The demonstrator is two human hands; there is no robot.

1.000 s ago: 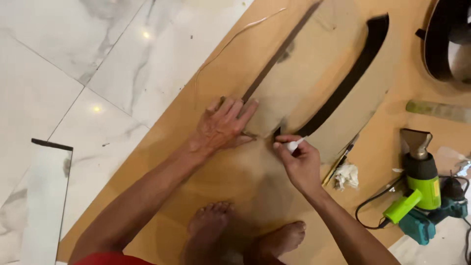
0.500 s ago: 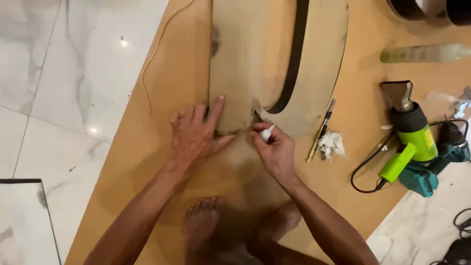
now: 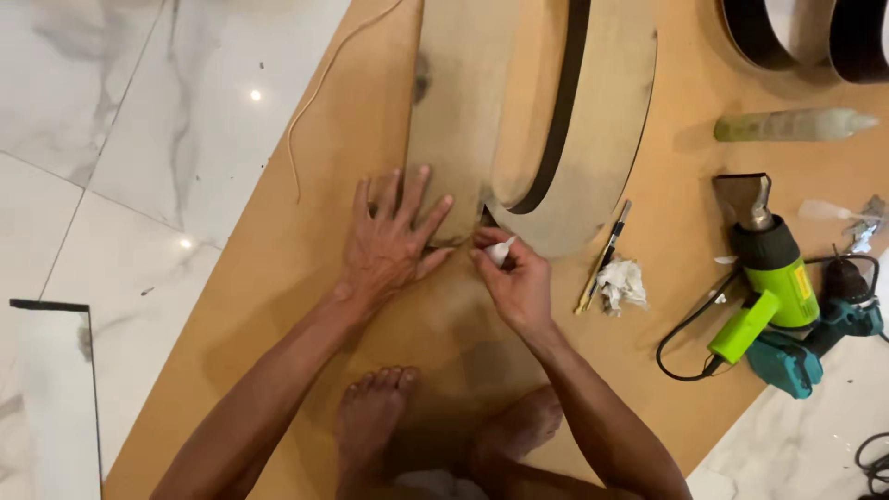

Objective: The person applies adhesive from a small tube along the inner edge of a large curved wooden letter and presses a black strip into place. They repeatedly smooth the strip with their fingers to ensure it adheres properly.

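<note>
Head view: you glue the tip of a curved board piece (image 3: 519, 120) lying on the brown sheet (image 3: 278, 278).
Your left hand (image 3: 394, 241) lies flat, fingers spread, pressing the piece, likely to stop it shifting. Your right hand (image 3: 519, 278) is closed around a small white tube (image 3: 501, 248), nozzle at the piece's tip. A pen (image 3: 604, 256), crumpled tissue (image 3: 622, 282) and green heat gun (image 3: 773, 273) lie to the right, close by.
</note>
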